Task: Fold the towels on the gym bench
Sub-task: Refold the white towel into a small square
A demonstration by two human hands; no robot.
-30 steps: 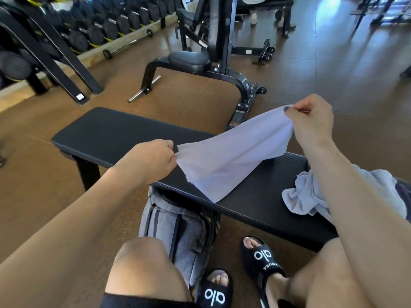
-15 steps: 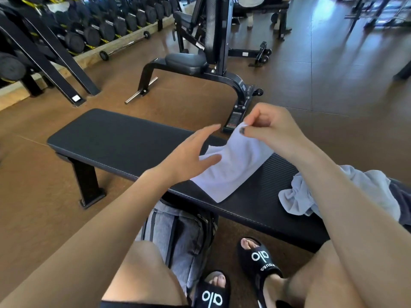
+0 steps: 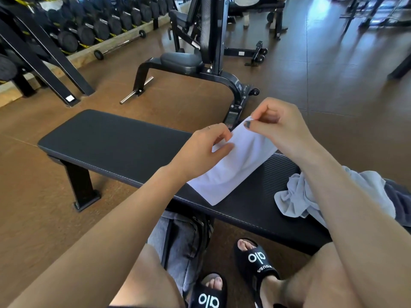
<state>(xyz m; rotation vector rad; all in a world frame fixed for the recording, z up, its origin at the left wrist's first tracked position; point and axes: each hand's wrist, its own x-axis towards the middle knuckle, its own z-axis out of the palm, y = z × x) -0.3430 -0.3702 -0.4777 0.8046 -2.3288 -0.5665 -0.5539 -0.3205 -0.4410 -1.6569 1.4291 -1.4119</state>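
Head view: I see the white towel (image 3: 224, 172) folded into a long smooth strip, its near end lying flat on the black padded bench (image 3: 115, 143), its far end raised. My right hand (image 3: 282, 127) pinches the far corner between thumb and curled fingers. My left hand (image 3: 202, 150) holds the left edge just beside it, fingers bent onto the cloth. A crumpled pale-blue towel (image 3: 298, 198) sits on the bench to the right.

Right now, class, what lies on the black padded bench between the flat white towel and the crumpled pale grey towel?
In the head view, only bare bench separates the white towel from the crumpled grey towel.
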